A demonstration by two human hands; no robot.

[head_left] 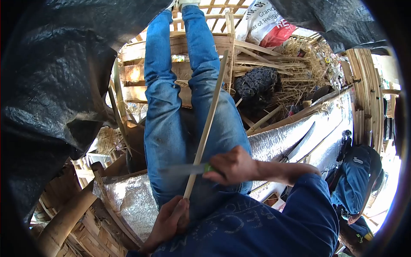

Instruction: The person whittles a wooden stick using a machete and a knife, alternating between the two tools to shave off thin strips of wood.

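Observation:
My left hand (172, 217) is closed round the lower end of a long, thin bamboo strip (210, 112). The strip slants up and away over my jeans, its far end near the right shin. In my right hand (233, 166) is a knife (182, 170) with a green handle, gripped in the fist. Its blade, blurred by motion, points left and overlaps the strip a short way above my left hand. Both hands are over my thighs.
A curved blade (301, 141) lies on the silver foil sheet (269, 147) at my right. Beyond are straw (314, 58), a black bundle (257, 82) and a printed sack (267, 23). Black plastic sheeting (51, 77) hangs at left; a blue bag (357, 175) stands at right.

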